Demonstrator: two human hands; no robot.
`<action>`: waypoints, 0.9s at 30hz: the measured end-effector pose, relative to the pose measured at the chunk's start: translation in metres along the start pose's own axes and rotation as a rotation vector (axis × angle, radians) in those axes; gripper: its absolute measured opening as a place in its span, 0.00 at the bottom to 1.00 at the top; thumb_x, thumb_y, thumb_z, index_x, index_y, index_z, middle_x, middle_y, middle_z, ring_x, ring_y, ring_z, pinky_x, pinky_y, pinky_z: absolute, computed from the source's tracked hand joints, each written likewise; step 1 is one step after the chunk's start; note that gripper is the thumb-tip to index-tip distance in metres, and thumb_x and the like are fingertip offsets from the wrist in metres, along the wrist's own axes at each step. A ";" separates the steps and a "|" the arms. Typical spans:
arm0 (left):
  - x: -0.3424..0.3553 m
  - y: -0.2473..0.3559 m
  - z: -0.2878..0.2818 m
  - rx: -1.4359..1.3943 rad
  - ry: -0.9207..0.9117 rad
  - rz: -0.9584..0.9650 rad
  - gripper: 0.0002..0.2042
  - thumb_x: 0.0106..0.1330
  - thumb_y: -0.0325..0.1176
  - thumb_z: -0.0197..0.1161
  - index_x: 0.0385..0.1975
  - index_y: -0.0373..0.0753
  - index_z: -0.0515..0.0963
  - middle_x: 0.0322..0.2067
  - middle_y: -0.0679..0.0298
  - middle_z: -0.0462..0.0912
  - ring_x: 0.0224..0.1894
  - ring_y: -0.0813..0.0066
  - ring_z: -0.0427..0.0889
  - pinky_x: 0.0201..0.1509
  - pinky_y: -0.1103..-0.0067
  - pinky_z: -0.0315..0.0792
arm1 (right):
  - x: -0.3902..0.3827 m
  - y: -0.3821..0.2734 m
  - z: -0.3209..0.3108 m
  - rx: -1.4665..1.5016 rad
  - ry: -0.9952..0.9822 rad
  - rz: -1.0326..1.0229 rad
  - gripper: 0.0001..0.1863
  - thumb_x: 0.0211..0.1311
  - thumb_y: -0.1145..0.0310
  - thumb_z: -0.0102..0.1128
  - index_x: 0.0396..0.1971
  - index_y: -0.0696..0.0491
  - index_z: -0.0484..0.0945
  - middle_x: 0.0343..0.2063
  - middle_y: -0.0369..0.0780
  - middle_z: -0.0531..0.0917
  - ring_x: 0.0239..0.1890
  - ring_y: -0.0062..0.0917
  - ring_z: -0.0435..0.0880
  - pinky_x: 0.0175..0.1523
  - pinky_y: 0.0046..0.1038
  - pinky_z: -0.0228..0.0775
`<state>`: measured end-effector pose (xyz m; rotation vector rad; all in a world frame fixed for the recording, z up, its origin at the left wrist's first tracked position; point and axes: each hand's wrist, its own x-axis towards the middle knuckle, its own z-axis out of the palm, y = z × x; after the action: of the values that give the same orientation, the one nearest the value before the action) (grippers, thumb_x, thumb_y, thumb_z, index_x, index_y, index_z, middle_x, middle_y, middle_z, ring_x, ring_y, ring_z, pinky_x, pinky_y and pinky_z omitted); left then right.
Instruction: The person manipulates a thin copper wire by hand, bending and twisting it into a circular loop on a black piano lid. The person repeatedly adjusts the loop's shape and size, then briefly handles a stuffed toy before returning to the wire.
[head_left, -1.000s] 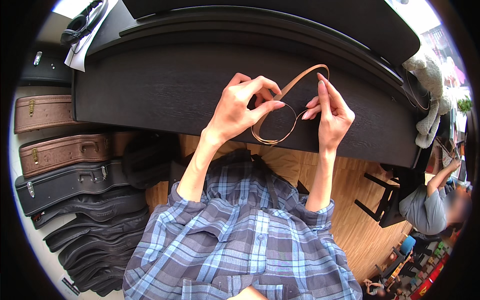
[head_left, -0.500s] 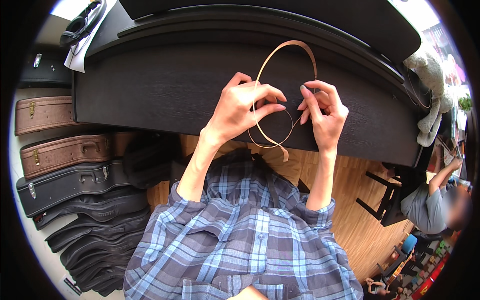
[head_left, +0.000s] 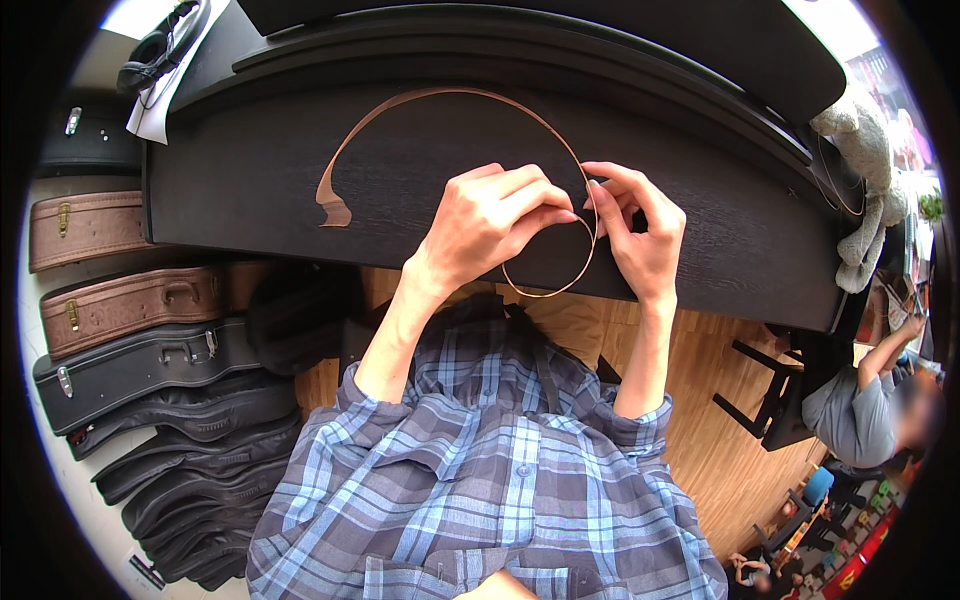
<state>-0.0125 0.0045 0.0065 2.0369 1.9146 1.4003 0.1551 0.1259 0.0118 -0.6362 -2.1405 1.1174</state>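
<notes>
A long, thin tan strip [head_left: 432, 93] is curled in the air over a black wood-grained surface [head_left: 250, 190]. My left hand [head_left: 487, 222] closes on it, thumb and fingertips pinching near the start of a small round loop. At the right side of that loop, my right hand [head_left: 650, 238] pinches the strip between thumb and fingers. From there the strip sweeps up and left in a wide arc, over my left hand, to a loose, twisted end. What the strip is made of I cannot tell.
Headphones [head_left: 160, 58] and a white sheet [head_left: 152, 115] lie at the far left. Several instrument cases [head_left: 135, 310] are stacked left of me. A grey plush toy [head_left: 868, 170] sits at the right end. A person in a grey shirt [head_left: 850, 418] is beyond, to the right.
The strip's wide free part has swung left and opened into a broad arc, its end now left of my left hand. My right hand has moved slightly left, closer to my left hand.
</notes>
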 end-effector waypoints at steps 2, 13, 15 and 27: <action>0.000 0.000 0.000 -0.017 0.042 -0.025 0.07 0.58 0.28 0.77 0.32 0.41 0.85 0.27 0.67 0.85 0.26 0.71 0.84 0.30 0.76 0.76 | 0.000 0.003 -0.001 0.025 0.034 -0.060 0.10 0.70 0.74 0.67 0.49 0.51 0.88 0.28 0.34 0.86 0.21 0.12 0.81 0.25 0.18 0.68; 0.000 0.000 0.000 -0.166 0.067 -0.245 0.04 0.64 0.27 0.73 0.35 0.36 0.85 0.30 0.63 0.86 0.28 0.69 0.87 0.30 0.77 0.79 | -0.007 0.002 -0.002 0.377 0.115 -0.172 0.13 0.67 0.77 0.68 0.46 0.57 0.74 0.35 0.46 0.90 0.31 0.27 0.90 0.42 0.26 0.82; -0.001 0.001 -0.003 -0.188 0.051 -0.276 0.04 0.65 0.26 0.73 0.35 0.36 0.85 0.31 0.63 0.86 0.28 0.71 0.86 0.30 0.78 0.78 | -0.006 0.005 -0.001 0.456 0.098 -0.128 0.18 0.70 0.81 0.65 0.43 0.53 0.60 0.35 0.53 0.89 0.35 0.34 0.92 0.47 0.33 0.86; -0.001 0.001 -0.004 -0.195 0.085 -0.268 0.04 0.63 0.26 0.75 0.35 0.37 0.86 0.29 0.65 0.86 0.24 0.78 0.82 0.28 0.81 0.75 | 0.002 0.003 -0.009 0.060 -0.028 -0.245 0.14 0.55 0.80 0.74 0.43 0.53 0.88 0.40 0.39 0.91 0.43 0.28 0.88 0.48 0.27 0.82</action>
<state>-0.0133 0.0016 0.0091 1.5939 1.9085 1.5550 0.1602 0.1339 0.0138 -0.3218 -2.1318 1.0561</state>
